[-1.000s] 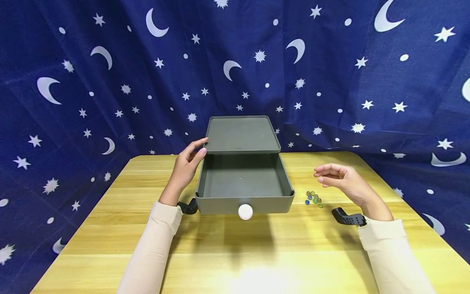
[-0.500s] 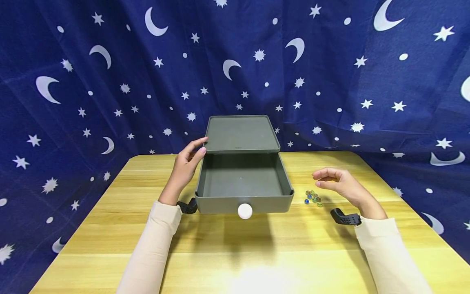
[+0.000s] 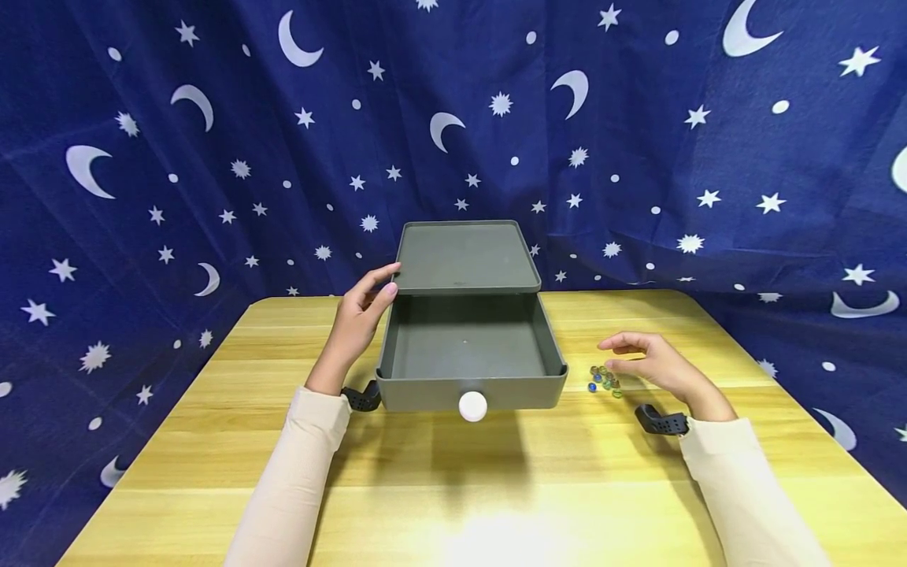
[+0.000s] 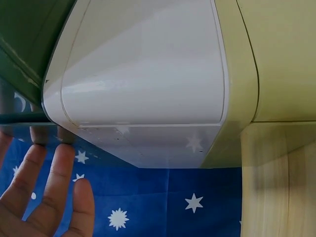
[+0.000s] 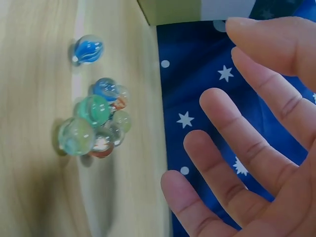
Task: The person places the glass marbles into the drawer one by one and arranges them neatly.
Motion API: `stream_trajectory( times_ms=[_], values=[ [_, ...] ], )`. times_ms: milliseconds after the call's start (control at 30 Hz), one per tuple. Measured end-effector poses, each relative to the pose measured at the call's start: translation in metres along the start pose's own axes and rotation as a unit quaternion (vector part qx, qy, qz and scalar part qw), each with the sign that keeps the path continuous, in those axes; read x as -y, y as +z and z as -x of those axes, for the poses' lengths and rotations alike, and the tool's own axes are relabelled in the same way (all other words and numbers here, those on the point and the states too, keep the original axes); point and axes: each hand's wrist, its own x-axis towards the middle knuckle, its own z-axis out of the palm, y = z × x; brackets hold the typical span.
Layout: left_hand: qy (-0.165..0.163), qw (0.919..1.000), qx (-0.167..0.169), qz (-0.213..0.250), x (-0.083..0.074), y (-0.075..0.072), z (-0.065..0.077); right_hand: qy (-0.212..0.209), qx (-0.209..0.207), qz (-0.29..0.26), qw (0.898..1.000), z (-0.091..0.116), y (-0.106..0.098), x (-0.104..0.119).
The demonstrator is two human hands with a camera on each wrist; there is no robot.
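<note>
A small chest (image 3: 464, 253) with a dark grey top stands mid-table, its grey drawer (image 3: 468, 356) pulled out toward me. On the drawer's front sits a round white knob (image 3: 473, 406). My left hand (image 3: 353, 324) rests its fingertips against the chest's left upper edge. In the left wrist view the chest's side (image 4: 148, 69) shows green, white and yellow sections. My right hand (image 3: 659, 364) hovers by several glass marbles (image 3: 608, 381), fingers spread and holding nothing. Close up, a blue marble (image 5: 89, 49) lies apart from a cluster that includes a green marble (image 5: 94, 109).
The wooden table (image 3: 248, 441) extends around the chest. Behind it hangs a blue curtain (image 3: 283, 157) with white moons and stars. Black wrist devices (image 3: 660, 420) are strapped at both wrists. The drawer front juts over the table toward me.
My right hand has moved down and slightly left, closer to the marbles. My left hand has stayed at the chest's edge, and the drawer has not moved.
</note>
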Motion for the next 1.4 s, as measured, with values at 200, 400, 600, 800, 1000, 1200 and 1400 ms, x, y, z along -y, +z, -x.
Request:
stream_trajectory(
  times_ms=[200, 400, 600, 800, 1000, 1200, 1400],
  values=[
    [0.006, 1.0000, -0.005, -0.002, 0.000, 0.001, -0.001, -0.017, 0.026, 0.016, 0.999, -0.002, 0.004, -0.003],
    [0.004, 1.0000, -0.005, -0.005, 0.000, 0.001, -0.001, -0.010, 0.050, 0.015, 0.999, -0.002, 0.007, -0.004],
    [0.005, 1.0000, -0.001, -0.006, -0.001, 0.001, -0.002, -0.017, 0.062, 0.006, 0.998, -0.002, 0.010, -0.007],
    [0.001, 1.0000, 0.000, -0.005, -0.001, 0.001, -0.001, -0.028, 0.068, 0.008, 0.997, -0.003, 0.015, -0.013],
    [0.000, 1.0000, 0.001, -0.003, -0.001, 0.000, -0.001, -0.021, 0.077, 0.008, 0.997, -0.004, 0.019, -0.015],
    [-0.001, 1.0000, 0.000, -0.004, -0.002, 0.001, -0.001, -0.024, 0.072, 0.024, 0.997, -0.003, 0.021, -0.017],
    [-0.004, 1.0000, 0.000, -0.004, -0.001, 0.000, -0.001, -0.023, 0.070, 0.036, 0.997, -0.003, 0.023, -0.020]
  ],
)
